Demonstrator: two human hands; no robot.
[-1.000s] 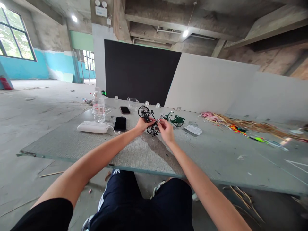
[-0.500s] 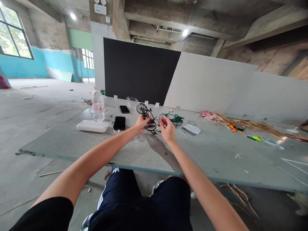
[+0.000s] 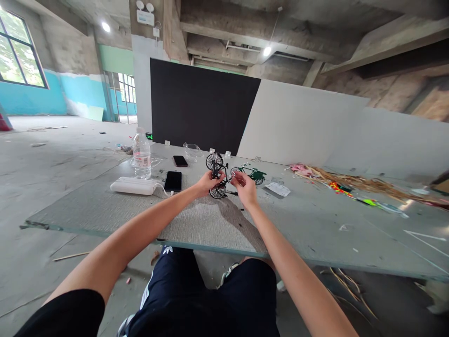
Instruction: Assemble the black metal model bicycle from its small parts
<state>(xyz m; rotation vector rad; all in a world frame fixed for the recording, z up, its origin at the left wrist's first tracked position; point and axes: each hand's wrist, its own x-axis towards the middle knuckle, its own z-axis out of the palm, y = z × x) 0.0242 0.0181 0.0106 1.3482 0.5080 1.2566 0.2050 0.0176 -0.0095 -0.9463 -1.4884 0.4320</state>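
A small black model bicycle [image 3: 218, 189] is held up over the table by my left hand [image 3: 207, 182], its fingers closed on the frame between the two wheels. To its right, my right hand [image 3: 244, 187] is pinched near the bicycle's side, around something small and pale that I cannot make out. Behind my right hand stands a green model bicycle [image 3: 257, 175], partly hidden by the fingers. Small dark parts [image 3: 232, 193] lie on the table just below the hands.
The grey table [image 3: 308, 224] carries a bottle [image 3: 141, 157], a white power strip [image 3: 132, 185], two phones [image 3: 173, 181] [image 3: 180, 161] and a small clear packet [image 3: 278, 189]. Wood strips [image 3: 368, 183] lie at the right. A black panel [image 3: 203, 107] stands behind.
The black bicycle has turned in my left hand, so its wheels now stand nearly one above the other. My right hand stays pinched close beside it, and the view has shifted slightly.
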